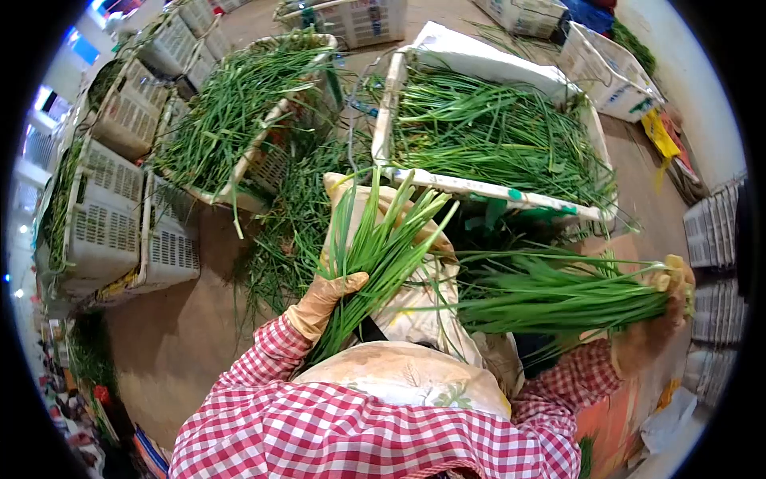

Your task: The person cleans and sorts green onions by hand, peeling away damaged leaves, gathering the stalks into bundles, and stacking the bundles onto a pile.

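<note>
1. Left grip (323,305): closed round one green bundle (391,247), leaves fanning ahead of it.
2. Right grip (666,311): blurred, but closed on a second bundle (558,295) at one end; leaves trail leftward from it.
3. Progress, my judgement: two bundles gathered; plenty of loose greens (495,128) left, lying in the white tub (495,191) beyond both grips.
4. Count from where I stand: two bundles, one white tub, one heaped crate (257,148) ahead-left of the left grip; stalks uncountable.
</note>
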Demonstrator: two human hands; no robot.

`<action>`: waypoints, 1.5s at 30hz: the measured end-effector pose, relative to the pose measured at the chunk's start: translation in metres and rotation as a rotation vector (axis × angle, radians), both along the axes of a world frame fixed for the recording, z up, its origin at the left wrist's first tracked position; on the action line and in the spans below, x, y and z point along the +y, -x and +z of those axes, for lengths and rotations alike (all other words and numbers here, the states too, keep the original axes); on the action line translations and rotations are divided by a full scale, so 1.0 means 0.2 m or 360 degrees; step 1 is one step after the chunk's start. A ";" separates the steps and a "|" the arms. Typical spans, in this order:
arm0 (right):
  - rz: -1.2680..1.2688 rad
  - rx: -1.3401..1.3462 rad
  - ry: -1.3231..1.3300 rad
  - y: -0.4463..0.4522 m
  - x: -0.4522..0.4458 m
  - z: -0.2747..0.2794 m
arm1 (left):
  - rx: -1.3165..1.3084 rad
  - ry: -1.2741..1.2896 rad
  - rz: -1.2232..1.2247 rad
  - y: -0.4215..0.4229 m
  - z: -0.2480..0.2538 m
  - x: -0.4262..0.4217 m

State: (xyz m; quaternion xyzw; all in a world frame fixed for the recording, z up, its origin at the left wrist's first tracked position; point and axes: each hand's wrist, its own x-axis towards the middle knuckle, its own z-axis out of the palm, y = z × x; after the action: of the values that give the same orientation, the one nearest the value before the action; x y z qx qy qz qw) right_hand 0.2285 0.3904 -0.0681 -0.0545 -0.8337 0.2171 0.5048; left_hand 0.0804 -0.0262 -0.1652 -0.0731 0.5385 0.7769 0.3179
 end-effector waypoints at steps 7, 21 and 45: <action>-0.0260 -0.0604 0.0883 0.37 -0.29 0.09 | 0.0364 0.0197 -0.0088 0.01 -0.12 -0.09; 0.1204 -0.1883 0.0722 0.67 -0.60 -0.09 | -0.0232 -0.0666 -0.0646 -0.08 -0.14 -0.07; 0.1519 -0.1291 0.1948 0.70 -0.67 -0.26 | -0.0068 -0.0517 -0.0239 -0.05 -0.09 0.08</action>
State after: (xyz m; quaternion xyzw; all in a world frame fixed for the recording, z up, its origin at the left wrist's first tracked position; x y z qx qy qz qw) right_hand 0.0895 0.2564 -0.1210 -0.0341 -0.6199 0.7783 -0.0935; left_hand 0.0903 -0.0108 -0.1834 0.0031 0.4029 0.8260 0.3941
